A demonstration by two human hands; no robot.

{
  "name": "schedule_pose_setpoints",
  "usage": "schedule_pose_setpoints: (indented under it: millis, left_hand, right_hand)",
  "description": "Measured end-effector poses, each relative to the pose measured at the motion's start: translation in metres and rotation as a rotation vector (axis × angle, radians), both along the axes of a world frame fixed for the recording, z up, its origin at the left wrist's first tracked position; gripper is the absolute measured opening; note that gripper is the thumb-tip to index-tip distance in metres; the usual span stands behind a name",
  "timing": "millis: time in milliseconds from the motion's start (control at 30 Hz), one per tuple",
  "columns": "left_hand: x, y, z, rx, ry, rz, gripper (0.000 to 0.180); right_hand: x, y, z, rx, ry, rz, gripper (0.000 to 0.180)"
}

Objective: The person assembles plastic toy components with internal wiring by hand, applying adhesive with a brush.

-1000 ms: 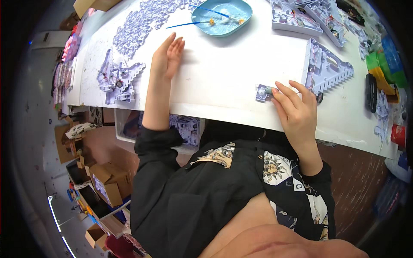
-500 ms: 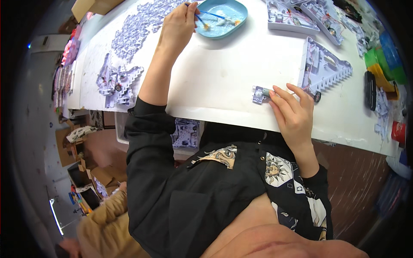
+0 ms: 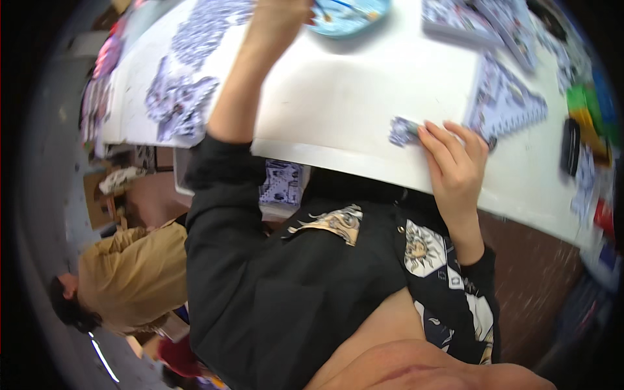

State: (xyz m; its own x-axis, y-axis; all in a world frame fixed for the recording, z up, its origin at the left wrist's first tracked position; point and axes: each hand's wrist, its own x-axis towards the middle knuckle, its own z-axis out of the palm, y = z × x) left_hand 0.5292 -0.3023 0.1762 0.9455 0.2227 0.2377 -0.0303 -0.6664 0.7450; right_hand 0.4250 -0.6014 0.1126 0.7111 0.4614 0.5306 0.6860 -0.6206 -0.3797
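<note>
My left hand (image 3: 279, 19), blurred at the top edge, is closed around a thin blue stick with a brownish tip (image 3: 327, 18). It holds the tip over a light blue dish (image 3: 351, 27) with whitish, wet-looking contents. A second blue stick (image 3: 348, 6) rests in the dish. On the table's right side, my right hand (image 3: 458, 156) grips a small pale lavender plastic part (image 3: 402, 132) with a greenish-grey cylinder, like a small motor, between thumb and fingers. Just beyond that hand lies a triangular lavender housing (image 3: 507, 101) with a toothed edge.
Rectangular housings (image 3: 458, 26) with wiring lie at the back right. A cluster of toothed parts (image 3: 179, 101) and a heap of small pieces (image 3: 205, 32) are at left. A black case (image 3: 570, 146) lies far right. A person in a tan jacket (image 3: 136, 273) is behind on the left.
The whole view has shifted, so the table sits higher and the dish is partly cut off. The stick's tip is still over the dish. The person in tan shows more fully.
</note>
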Motion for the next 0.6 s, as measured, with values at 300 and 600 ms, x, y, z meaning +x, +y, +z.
schedule_pose_setpoints:
  millis: [300,600]
  left_hand:
    - [-0.106,-0.071,0.004,-0.141,-0.238,-0.594,0.028]
    - [-0.118,-0.082,-0.003,0.050,-0.116,-0.590,0.014]
  right_hand:
    - [0.008,0.000,-0.010,0.144,-0.012,-0.004,0.014]
    - [0.004,0.000,-0.012,0.144,-0.043,-0.003,0.012]
